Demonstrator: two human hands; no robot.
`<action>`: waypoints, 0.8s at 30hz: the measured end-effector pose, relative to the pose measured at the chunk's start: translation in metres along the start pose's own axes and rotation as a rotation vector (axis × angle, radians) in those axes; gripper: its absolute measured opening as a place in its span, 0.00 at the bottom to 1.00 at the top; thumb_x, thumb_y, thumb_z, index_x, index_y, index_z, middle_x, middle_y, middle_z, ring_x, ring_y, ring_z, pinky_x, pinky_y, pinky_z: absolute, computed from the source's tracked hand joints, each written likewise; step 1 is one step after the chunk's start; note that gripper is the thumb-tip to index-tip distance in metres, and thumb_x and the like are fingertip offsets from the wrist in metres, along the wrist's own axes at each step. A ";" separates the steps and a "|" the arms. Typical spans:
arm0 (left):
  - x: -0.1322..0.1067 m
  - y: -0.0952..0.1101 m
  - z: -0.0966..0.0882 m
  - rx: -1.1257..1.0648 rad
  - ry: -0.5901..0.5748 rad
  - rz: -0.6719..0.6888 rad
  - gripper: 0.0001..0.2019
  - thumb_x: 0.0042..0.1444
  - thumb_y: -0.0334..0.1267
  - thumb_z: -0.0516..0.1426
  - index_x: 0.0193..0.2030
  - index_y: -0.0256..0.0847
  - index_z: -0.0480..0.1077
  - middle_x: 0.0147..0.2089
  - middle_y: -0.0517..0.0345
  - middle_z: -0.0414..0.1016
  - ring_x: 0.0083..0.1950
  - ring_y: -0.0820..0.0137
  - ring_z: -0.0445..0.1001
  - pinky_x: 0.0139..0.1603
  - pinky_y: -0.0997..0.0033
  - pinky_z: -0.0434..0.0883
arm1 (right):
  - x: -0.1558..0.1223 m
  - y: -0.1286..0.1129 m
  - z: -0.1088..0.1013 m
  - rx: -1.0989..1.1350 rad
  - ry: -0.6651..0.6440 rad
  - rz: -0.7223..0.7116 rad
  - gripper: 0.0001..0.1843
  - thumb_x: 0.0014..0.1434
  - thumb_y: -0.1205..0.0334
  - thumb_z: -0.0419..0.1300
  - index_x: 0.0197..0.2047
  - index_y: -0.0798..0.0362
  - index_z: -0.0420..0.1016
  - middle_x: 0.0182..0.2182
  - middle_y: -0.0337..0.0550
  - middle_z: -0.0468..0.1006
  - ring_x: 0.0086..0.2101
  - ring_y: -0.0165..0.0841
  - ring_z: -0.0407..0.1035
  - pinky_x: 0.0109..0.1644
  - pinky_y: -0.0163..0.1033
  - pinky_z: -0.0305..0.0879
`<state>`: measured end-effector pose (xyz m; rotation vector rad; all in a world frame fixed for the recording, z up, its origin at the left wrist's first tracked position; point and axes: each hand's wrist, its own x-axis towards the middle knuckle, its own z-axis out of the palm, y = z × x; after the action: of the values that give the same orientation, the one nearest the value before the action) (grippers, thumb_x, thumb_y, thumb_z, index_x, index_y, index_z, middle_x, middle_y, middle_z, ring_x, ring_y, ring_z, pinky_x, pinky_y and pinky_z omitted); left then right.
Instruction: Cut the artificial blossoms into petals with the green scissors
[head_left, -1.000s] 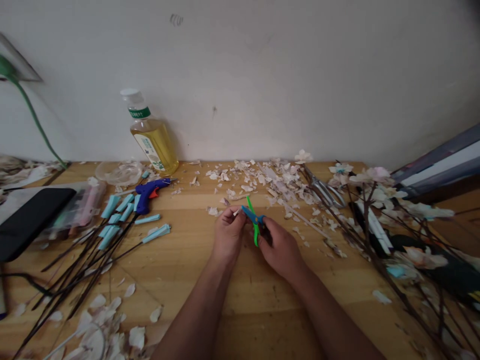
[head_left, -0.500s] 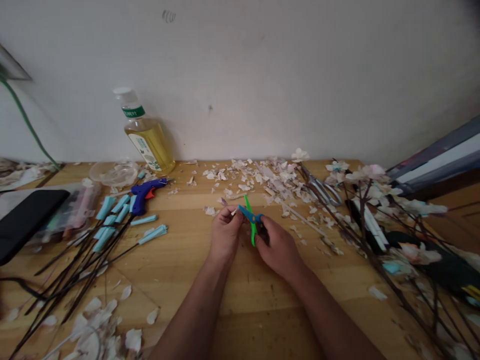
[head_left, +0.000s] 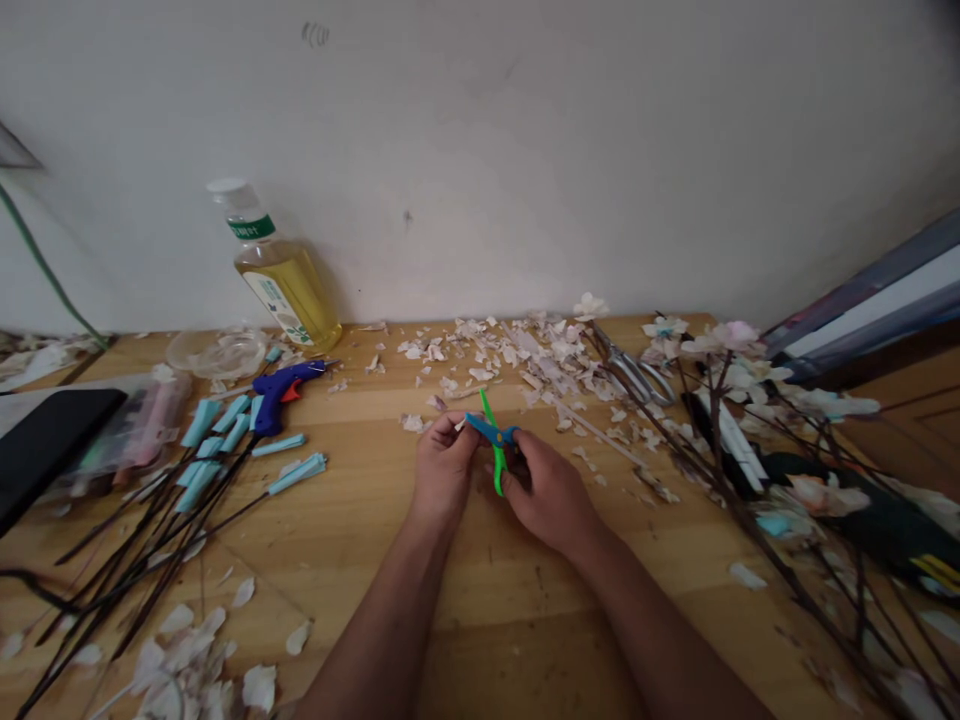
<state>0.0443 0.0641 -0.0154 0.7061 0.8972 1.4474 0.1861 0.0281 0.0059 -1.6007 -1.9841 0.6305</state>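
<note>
My right hand (head_left: 551,490) is closed around the handles of small scissors (head_left: 496,436), one half green and one half blue. Their blades stand apart, the green one pointing away from me and the blue one toward my left fingertips. Pinched between thumb and fingers of my left hand (head_left: 444,465) is a small pale piece, apparently a petal (head_left: 460,425), mostly hidden by the fingers. Both hands are close together over the middle of the wooden table. Beyond them lie many scattered petal scraps (head_left: 517,350).
To the left are dark stems with light-blue tips (head_left: 199,485), a blue glue gun (head_left: 279,392), a bottle of yellow liquid (head_left: 289,290) and a black phone (head_left: 56,440). On the right are pliers (head_left: 637,370) and blossom branches (head_left: 750,540). Loose petals (head_left: 187,650) lie front left.
The whole view has shifted slightly, so things appear a little further left. The scissor blades look slightly wider apart. Both hands keep their grips.
</note>
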 end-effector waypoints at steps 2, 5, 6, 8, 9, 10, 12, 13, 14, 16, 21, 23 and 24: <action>0.000 -0.001 -0.001 -0.032 -0.029 0.022 0.11 0.49 0.44 0.68 0.33 0.39 0.75 0.30 0.60 0.75 0.31 0.75 0.71 0.37 0.74 0.69 | 0.000 0.000 0.000 -0.018 0.009 0.001 0.09 0.60 0.60 0.55 0.44 0.51 0.65 0.38 0.48 0.76 0.38 0.39 0.70 0.40 0.41 0.60; 0.000 -0.002 -0.001 -0.046 -0.019 0.039 0.10 0.50 0.43 0.68 0.32 0.39 0.76 0.29 0.61 0.74 0.30 0.75 0.71 0.36 0.75 0.68 | 0.000 0.001 0.001 -0.035 0.021 -0.002 0.09 0.60 0.61 0.55 0.45 0.51 0.65 0.38 0.47 0.76 0.37 0.39 0.70 0.39 0.40 0.60; 0.000 -0.001 -0.001 -0.047 -0.013 0.041 0.10 0.50 0.43 0.68 0.32 0.39 0.76 0.29 0.61 0.74 0.30 0.75 0.71 0.36 0.75 0.68 | 0.000 0.001 0.001 -0.035 0.023 0.000 0.09 0.60 0.61 0.55 0.45 0.51 0.66 0.38 0.47 0.76 0.37 0.39 0.70 0.39 0.40 0.60; -0.001 0.000 -0.001 -0.047 -0.005 0.032 0.11 0.49 0.43 0.69 0.32 0.40 0.76 0.29 0.61 0.75 0.30 0.75 0.71 0.37 0.75 0.69 | 0.000 0.001 0.001 -0.026 0.022 0.004 0.09 0.60 0.61 0.56 0.45 0.51 0.66 0.38 0.47 0.77 0.37 0.38 0.70 0.39 0.40 0.60; -0.001 0.001 0.000 -0.050 -0.002 0.027 0.11 0.48 0.44 0.69 0.32 0.40 0.76 0.29 0.61 0.75 0.31 0.75 0.71 0.37 0.75 0.69 | 0.000 0.000 0.001 -0.017 0.017 0.003 0.09 0.59 0.62 0.56 0.45 0.51 0.66 0.38 0.47 0.77 0.37 0.38 0.70 0.39 0.40 0.60; -0.001 0.001 0.000 -0.055 0.001 0.024 0.11 0.48 0.44 0.69 0.32 0.40 0.76 0.29 0.61 0.75 0.31 0.75 0.72 0.37 0.75 0.69 | 0.000 0.000 0.000 -0.005 0.011 0.001 0.09 0.59 0.61 0.56 0.44 0.51 0.66 0.38 0.46 0.77 0.37 0.38 0.70 0.39 0.40 0.60; -0.002 0.003 0.001 -0.069 0.013 0.024 0.11 0.48 0.43 0.70 0.33 0.41 0.77 0.29 0.62 0.75 0.31 0.76 0.71 0.37 0.76 0.69 | 0.000 -0.001 -0.001 0.025 -0.009 -0.003 0.10 0.60 0.60 0.57 0.45 0.51 0.66 0.38 0.46 0.77 0.37 0.38 0.70 0.39 0.40 0.61; -0.002 0.004 0.001 -0.077 0.021 0.026 0.10 0.48 0.43 0.70 0.33 0.41 0.77 0.29 0.62 0.75 0.30 0.77 0.71 0.37 0.77 0.69 | -0.001 -0.002 -0.001 0.040 -0.020 -0.004 0.10 0.60 0.59 0.57 0.45 0.51 0.66 0.38 0.46 0.77 0.37 0.38 0.70 0.39 0.39 0.61; -0.002 0.005 0.001 -0.082 0.027 0.028 0.10 0.48 0.42 0.70 0.33 0.41 0.78 0.29 0.63 0.75 0.30 0.77 0.71 0.37 0.77 0.69 | -0.001 -0.002 -0.001 0.050 -0.030 -0.004 0.11 0.60 0.58 0.57 0.45 0.51 0.66 0.38 0.46 0.77 0.37 0.38 0.70 0.39 0.39 0.61; -0.003 0.007 0.002 -0.082 0.031 0.023 0.10 0.47 0.42 0.70 0.33 0.42 0.78 0.30 0.63 0.75 0.31 0.78 0.71 0.38 0.77 0.69 | -0.001 -0.003 -0.002 0.058 -0.036 -0.001 0.11 0.60 0.57 0.57 0.46 0.51 0.67 0.38 0.46 0.76 0.37 0.38 0.70 0.39 0.40 0.61; -0.005 0.010 0.003 -0.043 0.031 0.028 0.12 0.44 0.43 0.71 0.33 0.42 0.78 0.31 0.62 0.76 0.32 0.77 0.72 0.39 0.76 0.69 | -0.001 -0.003 -0.002 0.064 -0.032 0.022 0.10 0.61 0.56 0.57 0.44 0.52 0.67 0.36 0.46 0.77 0.35 0.37 0.70 0.37 0.39 0.61; -0.006 0.011 0.004 -0.022 0.031 0.031 0.14 0.44 0.44 0.72 0.33 0.41 0.78 0.32 0.62 0.76 0.32 0.76 0.72 0.39 0.76 0.70 | -0.001 -0.004 -0.002 0.072 -0.032 0.018 0.10 0.61 0.56 0.57 0.43 0.51 0.67 0.36 0.45 0.77 0.34 0.37 0.70 0.37 0.39 0.60; -0.006 0.011 0.004 -0.015 0.030 0.031 0.14 0.44 0.45 0.72 0.34 0.41 0.77 0.32 0.61 0.77 0.32 0.76 0.73 0.39 0.76 0.70 | -0.001 -0.004 -0.002 0.076 -0.027 0.014 0.10 0.61 0.55 0.57 0.44 0.51 0.67 0.36 0.45 0.77 0.35 0.37 0.70 0.38 0.39 0.61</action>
<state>0.0420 0.0593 -0.0037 0.6912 0.9008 1.4945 0.1848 0.0267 0.0101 -1.5705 -1.9456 0.7275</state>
